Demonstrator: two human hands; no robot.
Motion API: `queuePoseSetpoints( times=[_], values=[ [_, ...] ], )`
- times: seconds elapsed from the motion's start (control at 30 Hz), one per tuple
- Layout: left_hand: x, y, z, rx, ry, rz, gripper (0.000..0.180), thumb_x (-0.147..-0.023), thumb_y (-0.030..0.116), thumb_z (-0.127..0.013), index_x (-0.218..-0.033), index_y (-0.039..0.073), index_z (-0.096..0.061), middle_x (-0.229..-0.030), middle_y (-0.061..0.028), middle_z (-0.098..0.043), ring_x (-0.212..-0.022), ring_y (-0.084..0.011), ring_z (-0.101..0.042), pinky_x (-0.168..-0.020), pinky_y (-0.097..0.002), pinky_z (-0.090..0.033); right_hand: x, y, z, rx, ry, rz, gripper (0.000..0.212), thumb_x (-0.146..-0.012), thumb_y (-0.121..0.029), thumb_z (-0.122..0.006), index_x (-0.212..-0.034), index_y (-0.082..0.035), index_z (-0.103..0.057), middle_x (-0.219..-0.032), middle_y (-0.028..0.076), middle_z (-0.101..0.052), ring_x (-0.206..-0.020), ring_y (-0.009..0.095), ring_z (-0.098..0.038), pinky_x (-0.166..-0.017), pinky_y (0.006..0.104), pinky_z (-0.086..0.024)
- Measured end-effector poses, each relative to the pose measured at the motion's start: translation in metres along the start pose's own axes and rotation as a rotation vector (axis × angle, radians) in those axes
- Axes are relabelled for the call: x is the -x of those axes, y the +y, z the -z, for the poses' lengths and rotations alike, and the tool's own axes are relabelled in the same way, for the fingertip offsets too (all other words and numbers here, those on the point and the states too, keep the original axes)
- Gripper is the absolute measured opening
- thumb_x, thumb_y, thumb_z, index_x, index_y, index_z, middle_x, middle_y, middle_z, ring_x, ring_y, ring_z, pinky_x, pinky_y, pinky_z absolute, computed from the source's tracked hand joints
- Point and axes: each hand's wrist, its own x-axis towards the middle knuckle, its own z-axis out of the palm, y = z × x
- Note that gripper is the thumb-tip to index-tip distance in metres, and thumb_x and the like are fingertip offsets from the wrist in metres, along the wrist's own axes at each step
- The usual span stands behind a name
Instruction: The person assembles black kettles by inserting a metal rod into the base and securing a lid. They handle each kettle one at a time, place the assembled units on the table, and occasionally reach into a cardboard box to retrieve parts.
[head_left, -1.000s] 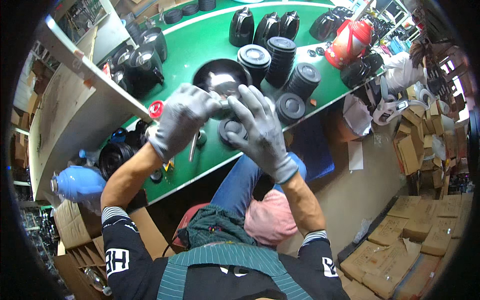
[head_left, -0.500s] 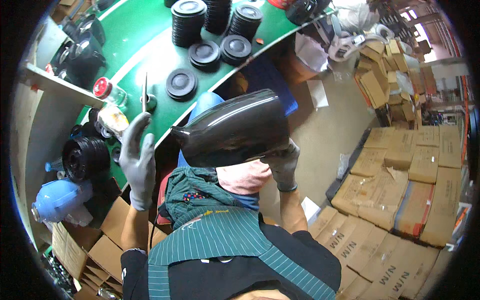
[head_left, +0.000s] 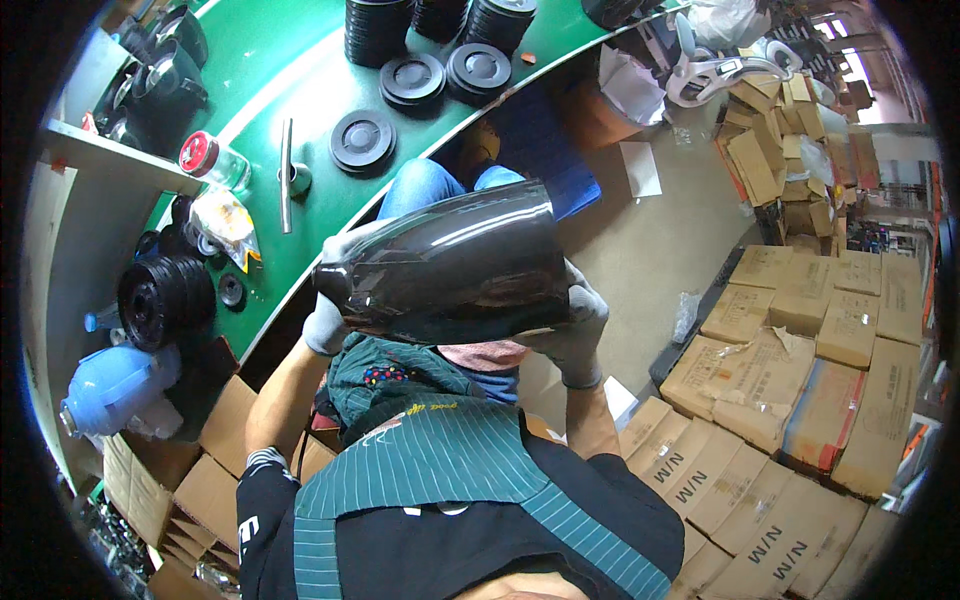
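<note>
In the head view, the only one there is, I see the black vessel (head_left: 455,265) lying on its side in mid-air, above the person's lap and just off the edge of the green table (head_left: 265,50); the gloved right hand (head_left: 575,335) grasps its wide end, while the gloved left hand (head_left: 326,325) sits against the narrow, spouted end from behind; most of the left fingers are hidden, so I cannot tell whether they close on it.

The wall looks glossy and, I'd judge, slick; if the knit gloves slide on that curve – more likely at the tapered left end – the spout could dip and the right hand would carry everything alone; a drop there could bounce off the apron (head_left: 420,450) and onto the floor (head_left: 680,240), chipping the rim or scuffing the shine.

A swing toward the table carries its own trouble: the spout could knock the metal rod (head_left: 286,180) or the red-lidded jar (head_left: 215,160); the nearest black discs (head_left: 363,142) lie close to the edge – one careless nudge could send them over.
</note>
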Motion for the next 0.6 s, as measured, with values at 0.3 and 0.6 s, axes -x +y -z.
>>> queuePoseSetpoints(
  times=[0.3,0.6],
  values=[
    [0.001,0.045,0.001,-1.168,-0.19,-0.736,0.042,-0.084,0.019,-0.073,-0.125,0.017,-0.08,-0.123,-0.0081,-0.078,-0.11,-0.0286,-0.077,-0.091,-0.0397,-0.064,0.015,0.048,0.009,-0.83,0.104,-0.536,0.086,-0.11,-0.07,-0.021,-0.114,-0.004,-0.076,-0.107,0.011,-0.079,-0.1,0.024,-0.072,-0.092,0.0407,-0.058],
    [0.003,0.029,0.012,-1.093,-0.123,-0.748,0.036,-0.086,0.018,-0.073,-0.12,0.007,-0.079,-0.117,-0.0156,-0.078,-0.108,-0.0326,-0.077,-0.091,-0.0423,-0.064,-0.002,0.034,-0.007,-0.75,0.109,-0.447,0.064,-0.117,-0.046,-0.028,-0.098,-0.001,-0.069,-0.128,0.02,-0.071,-0.114,0.025,-0.065,-0.105,0.0408,-0.048]
  ],
)
